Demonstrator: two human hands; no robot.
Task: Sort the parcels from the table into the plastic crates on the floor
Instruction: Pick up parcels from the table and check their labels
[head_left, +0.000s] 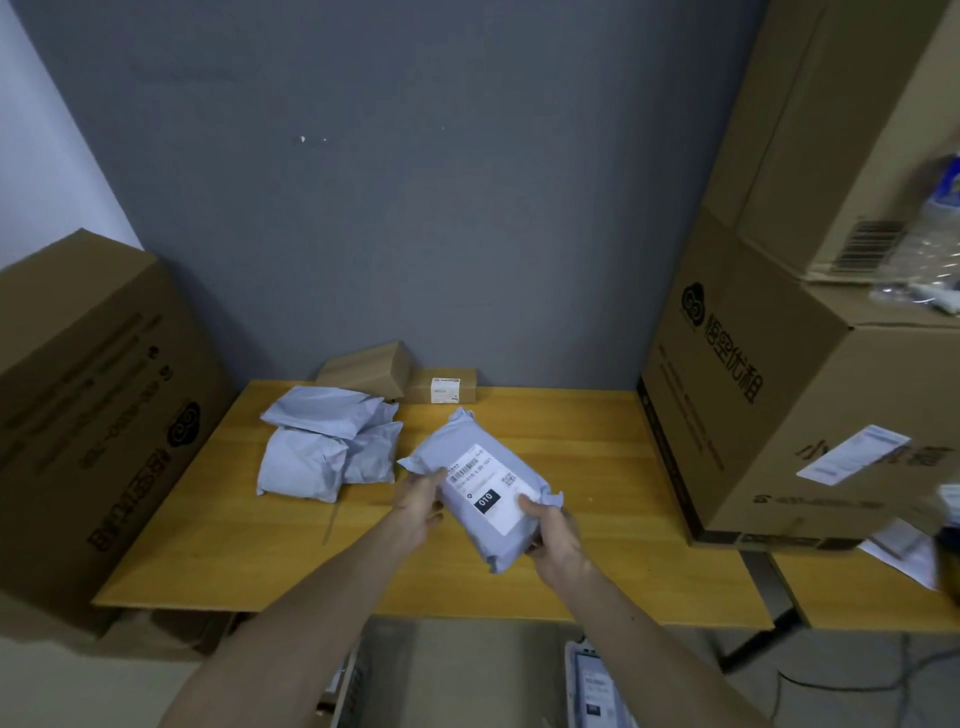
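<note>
Parcel (488, 499) in grey plastic wrap, white label facing up, is held just above the table (597, 441), over the middle of its near half, with one end angled toward the table's back edge. The left hand (418, 501) grips the parcel's left edge. Its thumb lies on top beside the label's corner and the other fingers curl underneath, mostly hidden. The right hand (553, 535) grips the near right corner with the thumb pressed on the label's edge. Its remaining fingers are under the wrap, so whether they are spread cannot be told. On both sides the parcel sits between a thumb above and fingers below.

A heap of grey mailers (327, 447) lies on the table's left half. Two small cardboard boxes (441, 387) stand at the table's back edge. A large carton (779, 405) stands on the table's right end, and another carton (93, 415) stands off its left end. A pale crate (592, 686), only partly in view, sits on the floor below the table's near edge.
</note>
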